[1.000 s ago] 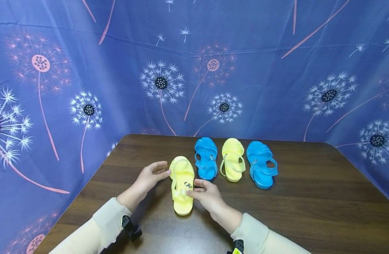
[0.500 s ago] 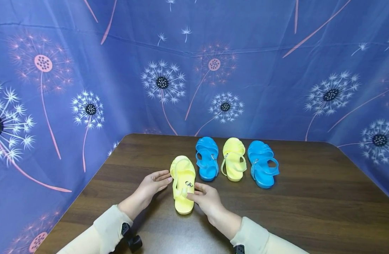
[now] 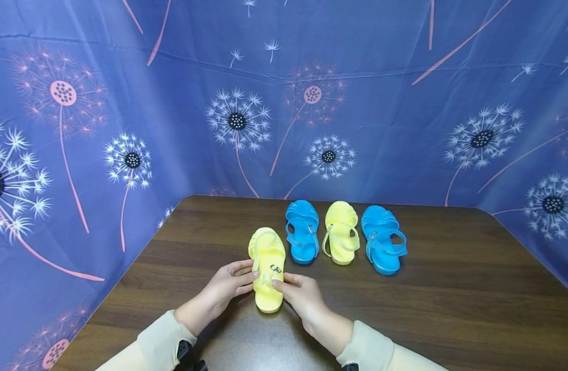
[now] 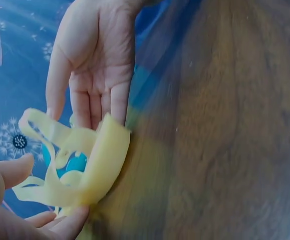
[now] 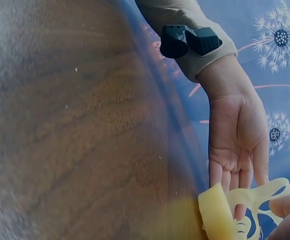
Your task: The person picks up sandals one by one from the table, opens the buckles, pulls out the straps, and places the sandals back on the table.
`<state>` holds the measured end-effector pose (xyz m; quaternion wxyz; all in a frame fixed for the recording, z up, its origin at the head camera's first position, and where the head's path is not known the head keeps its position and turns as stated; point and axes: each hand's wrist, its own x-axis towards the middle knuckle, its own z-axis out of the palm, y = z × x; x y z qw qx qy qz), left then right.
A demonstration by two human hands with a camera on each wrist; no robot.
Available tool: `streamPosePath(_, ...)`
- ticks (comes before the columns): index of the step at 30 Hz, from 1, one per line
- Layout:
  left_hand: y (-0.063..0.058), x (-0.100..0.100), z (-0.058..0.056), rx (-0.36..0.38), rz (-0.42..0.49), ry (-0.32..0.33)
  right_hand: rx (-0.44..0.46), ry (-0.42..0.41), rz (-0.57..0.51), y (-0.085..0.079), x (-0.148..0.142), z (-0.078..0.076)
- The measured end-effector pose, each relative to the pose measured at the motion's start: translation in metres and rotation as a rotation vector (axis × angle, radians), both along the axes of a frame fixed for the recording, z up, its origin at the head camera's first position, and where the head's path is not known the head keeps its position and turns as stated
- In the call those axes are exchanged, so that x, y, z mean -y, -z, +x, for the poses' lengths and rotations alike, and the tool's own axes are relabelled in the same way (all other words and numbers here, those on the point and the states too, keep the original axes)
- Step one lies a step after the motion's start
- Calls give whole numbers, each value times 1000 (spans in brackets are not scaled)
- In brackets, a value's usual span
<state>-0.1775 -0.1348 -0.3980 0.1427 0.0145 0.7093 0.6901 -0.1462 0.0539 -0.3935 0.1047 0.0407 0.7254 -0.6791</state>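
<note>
While the left hand (image 3: 226,288), fingers extended, touches the front yellow sandal (image 3: 268,255) on the desk (image 3: 451,288), the right hand (image 3: 302,296) pinches its side: head view. Left wrist view: right thumb at strap (image 4: 59,132). Right wrist view: left fingers (image 5: 226,179) straight.

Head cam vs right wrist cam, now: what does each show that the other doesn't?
Only head: a row of blue sandal, second yellow sandal and another blue sandal, plus the right sleeve.
Only right wrist: the left hand seen palm-on.
Both: that hand, the right hand, the held yellow sandal, left sleeve, table and dandelion-print cloth.
</note>
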Motion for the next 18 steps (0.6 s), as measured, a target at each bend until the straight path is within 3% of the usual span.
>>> streamPosePath(5, 0, -5, 6, -13, 6, 14, 13, -9, -20, -2, 0, 4)
streamPosePath(12, -1, -10, 16, -2, 4, -18, 41, -13, -77, -7, 2, 9)
streamPosePath(18, 0, -11, 27, -4, 10, 3, 47, -31, -95, -6, 2, 11)
